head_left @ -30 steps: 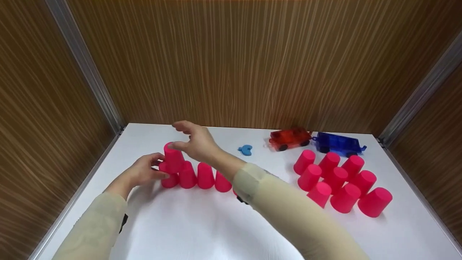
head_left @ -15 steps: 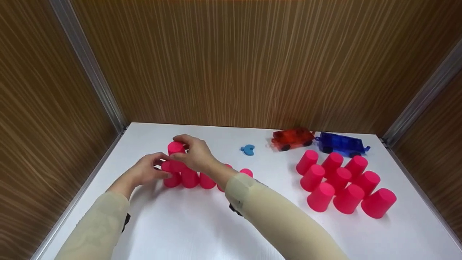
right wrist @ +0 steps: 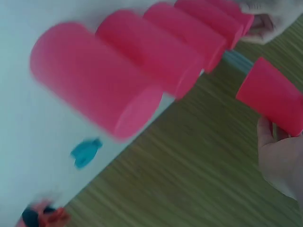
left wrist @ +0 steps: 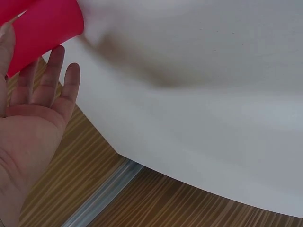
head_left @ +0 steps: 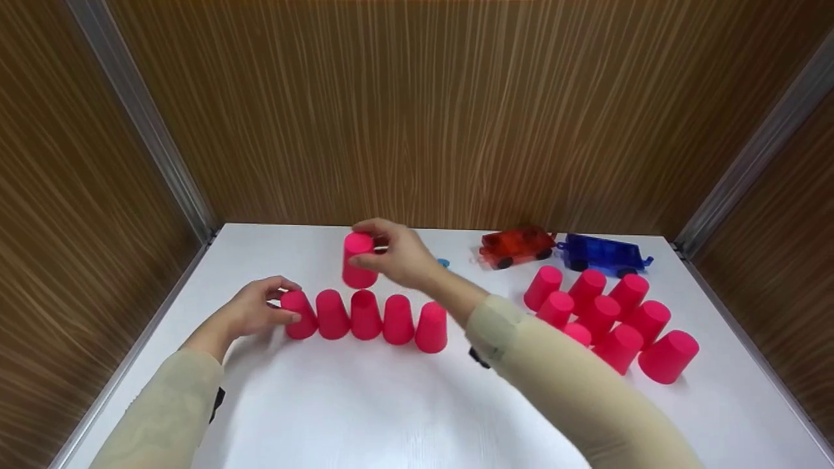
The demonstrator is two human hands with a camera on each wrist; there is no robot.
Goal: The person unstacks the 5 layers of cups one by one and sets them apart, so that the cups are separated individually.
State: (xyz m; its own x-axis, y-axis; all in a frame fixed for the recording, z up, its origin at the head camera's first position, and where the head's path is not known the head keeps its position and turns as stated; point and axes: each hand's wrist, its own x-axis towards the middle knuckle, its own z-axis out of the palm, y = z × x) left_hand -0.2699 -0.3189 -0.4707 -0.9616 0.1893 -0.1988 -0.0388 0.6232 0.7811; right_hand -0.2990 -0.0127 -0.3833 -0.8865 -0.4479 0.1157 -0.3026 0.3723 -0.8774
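Above and behind a row of several upside-down pink cups (head_left: 366, 319), my right hand (head_left: 407, 257) grips another pink cup (head_left: 359, 267) between thumb and fingers. That cup is raised off the row, closed end up; the right wrist view shows it beside the row. At the row's left end, my left hand (head_left: 251, 311) holds the last cup (head_left: 301, 319), thumb in front and fingertips behind. In the left wrist view its other fingers are fairly straight along the cup's side (left wrist: 47, 33).
More pink cups (head_left: 620, 348) stand upside down at the right, partly behind the right sleeve (head_left: 554, 352). Behind them are a red toy wagon (head_left: 518, 246) and a blue toy wagon (head_left: 603, 254). A small blue piece (right wrist: 86, 152) lies behind the row. Wood-grain walls (head_left: 417, 117) enclose the table.
My right hand closed round the cup resting on top of the row's left end, lifted it off and carried it right. The left hand stays at the end cup.
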